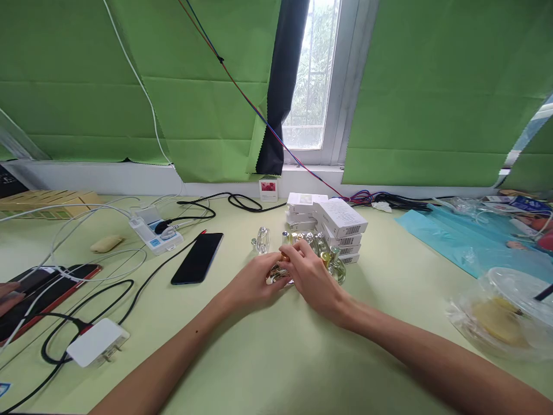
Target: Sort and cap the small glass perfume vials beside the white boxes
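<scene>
At the middle of the pale green table (268,357), both hands meet over a small glass bottle (273,276). My left hand (258,278) is closed around the bottle's left side. The fingers of my right hand (309,274) pinch at its orange-gold top (284,257). Several glass bottles with gold and silver caps (322,245) stand close together just behind and to the right of my right hand. Another clear glass bottle (262,240) is behind my left hand. White boxes (341,218) are stacked behind the bottles.
A black phone (197,258), a power strip (155,231), cables and a white charger (98,342) lie to the left. Another person's hand (9,297) rests at the far left edge. Blue plastic (458,239) and a clear food container (505,317) are on the right.
</scene>
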The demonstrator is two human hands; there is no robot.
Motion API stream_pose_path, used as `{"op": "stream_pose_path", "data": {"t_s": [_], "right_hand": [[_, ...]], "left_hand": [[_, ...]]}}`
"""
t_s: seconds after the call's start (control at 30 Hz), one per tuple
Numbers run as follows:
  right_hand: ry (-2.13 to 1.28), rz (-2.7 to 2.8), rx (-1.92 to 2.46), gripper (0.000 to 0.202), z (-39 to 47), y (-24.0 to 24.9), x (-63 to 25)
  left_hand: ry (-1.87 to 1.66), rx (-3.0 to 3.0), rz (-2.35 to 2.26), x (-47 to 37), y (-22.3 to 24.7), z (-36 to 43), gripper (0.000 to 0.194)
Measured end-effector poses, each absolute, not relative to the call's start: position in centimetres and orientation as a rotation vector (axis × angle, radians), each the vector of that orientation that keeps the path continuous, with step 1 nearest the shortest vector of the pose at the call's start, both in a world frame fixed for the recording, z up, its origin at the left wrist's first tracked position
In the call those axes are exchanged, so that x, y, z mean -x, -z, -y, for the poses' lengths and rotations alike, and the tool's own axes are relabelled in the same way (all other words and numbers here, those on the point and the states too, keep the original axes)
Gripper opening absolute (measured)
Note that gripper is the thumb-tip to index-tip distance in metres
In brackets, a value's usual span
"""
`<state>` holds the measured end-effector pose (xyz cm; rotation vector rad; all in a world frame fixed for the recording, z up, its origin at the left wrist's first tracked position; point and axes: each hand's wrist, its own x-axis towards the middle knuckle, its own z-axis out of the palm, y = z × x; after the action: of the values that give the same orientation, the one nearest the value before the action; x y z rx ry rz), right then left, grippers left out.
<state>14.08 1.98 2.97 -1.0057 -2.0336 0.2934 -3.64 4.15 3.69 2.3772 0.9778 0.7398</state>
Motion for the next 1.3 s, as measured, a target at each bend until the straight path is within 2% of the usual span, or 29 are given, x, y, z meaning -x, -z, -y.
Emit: {"op": "stream_pose_path", "data": {"t_s": [0.37,0.73,1.0,1.3], "right_hand": [[-0.321,2.05,0.999,0.022,-1.3,-4.3,-14.0],[-0.333,2.001,1.051,0.013,-1.9,-3.6,-14.1],[-0.353,2.012,0.993,0.021,-1.3,-4.4,-14.0],[-0.251,2.034,1.031,0.015,-1.9,-3.7,-14.0]], "left_hand": [[-0.764,-2.374,-0.986,3.6,-3.6,-4.2,0.006],[-0.747,-2.369,-0.967,3.5,-4.0,-4.1,0.012],[-0.761,-2.377,-0.976,3.6,-3.8,-4.1,0.007],[-0.773,-2.376,-0.922,3.4,-4.0,-3.9,0.006]]}}
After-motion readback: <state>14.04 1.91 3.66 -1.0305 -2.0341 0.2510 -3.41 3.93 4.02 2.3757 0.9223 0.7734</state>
